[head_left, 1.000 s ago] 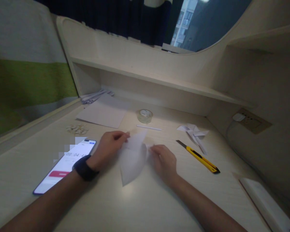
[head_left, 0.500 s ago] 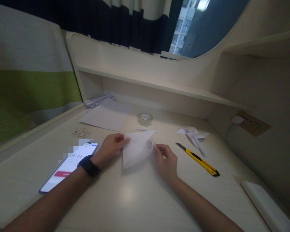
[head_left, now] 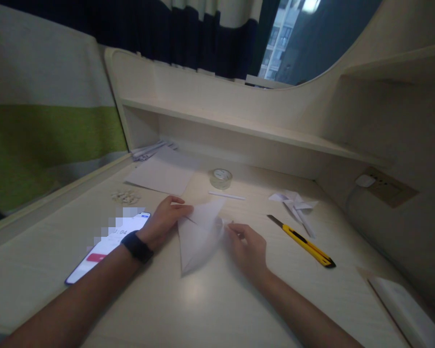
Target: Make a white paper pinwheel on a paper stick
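Between my two hands is a white sheet of paper [head_left: 199, 237] with cuts and a crease in it. My left hand [head_left: 170, 215] pinches its upper left edge between thumb and fingers. At the right side, my right hand [head_left: 247, 244] grips a curled-over part of the paper with closed fingertips. Just behind the sheet lies a thin white paper stick [head_left: 226, 195]. A paper pinwheel [head_left: 294, 203] on its stick rests to the right, beyond a yellow utility knife [head_left: 308, 245] whose blade is out.
A roll of clear tape [head_left: 221, 179] stands at the back. Left of it are white sheets [head_left: 163, 171], rolled paper sticks [head_left: 154, 151] and a small pile of pale bits [head_left: 126, 197]. A lit phone [head_left: 108, 251] lies beside my left wrist. A shelf [head_left: 239, 126] spans the desk's rear.
The paper has turned and its lower corner has come nearer to me. My right hand keeps its hold on the curled part. The camera view has shifted slightly.
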Action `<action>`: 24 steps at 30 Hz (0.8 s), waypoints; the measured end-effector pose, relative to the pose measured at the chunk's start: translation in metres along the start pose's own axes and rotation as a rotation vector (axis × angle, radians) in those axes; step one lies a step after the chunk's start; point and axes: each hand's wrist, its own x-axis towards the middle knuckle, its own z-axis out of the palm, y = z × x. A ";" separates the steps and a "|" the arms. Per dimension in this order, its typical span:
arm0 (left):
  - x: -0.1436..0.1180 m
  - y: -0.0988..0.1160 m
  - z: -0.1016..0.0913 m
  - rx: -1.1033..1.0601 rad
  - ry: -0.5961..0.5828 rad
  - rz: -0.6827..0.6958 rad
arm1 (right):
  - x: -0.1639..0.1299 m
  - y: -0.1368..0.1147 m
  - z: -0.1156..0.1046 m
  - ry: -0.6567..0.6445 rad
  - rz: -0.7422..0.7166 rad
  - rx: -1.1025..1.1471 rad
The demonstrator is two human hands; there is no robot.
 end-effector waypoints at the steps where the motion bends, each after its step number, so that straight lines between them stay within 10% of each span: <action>1: 0.000 0.001 -0.001 0.010 -0.007 0.009 | 0.000 0.000 0.000 -0.003 0.001 0.000; 12: 0.006 0.021 -0.017 0.806 -0.110 0.257 | -0.002 0.004 0.001 -0.043 0.050 0.005; 24: -0.016 0.019 0.000 1.061 0.283 0.913 | -0.006 -0.001 0.002 -0.203 -0.026 -0.062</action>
